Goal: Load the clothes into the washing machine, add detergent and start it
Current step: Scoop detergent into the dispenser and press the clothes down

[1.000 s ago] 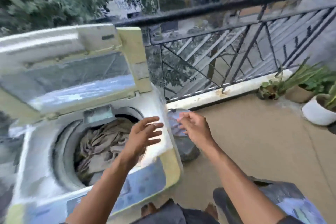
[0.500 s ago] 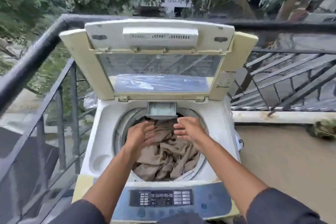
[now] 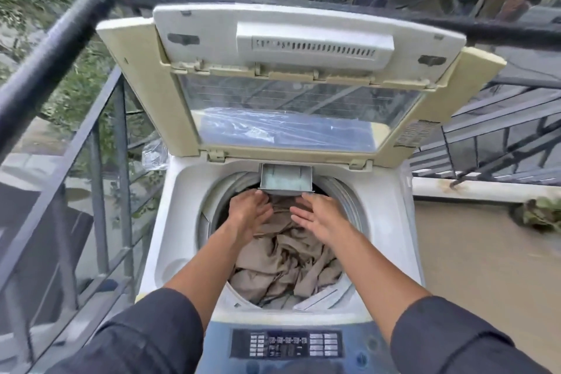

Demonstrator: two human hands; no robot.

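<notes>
A top-loading washing machine [image 3: 182, 197] stands in front of me with its lid [image 3: 291, 82] raised upright. Beige clothes [image 3: 282, 264] lie crumpled in the drum. A small detergent drawer [image 3: 285, 181] juts out over the drum's back rim, pale inside. My left hand [image 3: 247, 214] and my right hand [image 3: 318, 217] reach over the drum just below the drawer, fingers straight, holding nothing. Whether they touch the clothes I cannot tell. The control panel [image 3: 287, 346] with its buttons lies at the near edge between my sleeves.
A black metal railing [image 3: 54, 48] runs along the left and behind the machine. The balcony floor [image 3: 473, 267] lies to the right, with a low white kerb [image 3: 473, 190] and a plant [image 3: 537, 212] beside it. Clear plastic wrap [image 3: 154, 155] hangs at the machine's left rear.
My view swung left from the balcony floor to face the machine squarely. Both hands moved from beside the machine to over the drum, then further back toward the drawer.
</notes>
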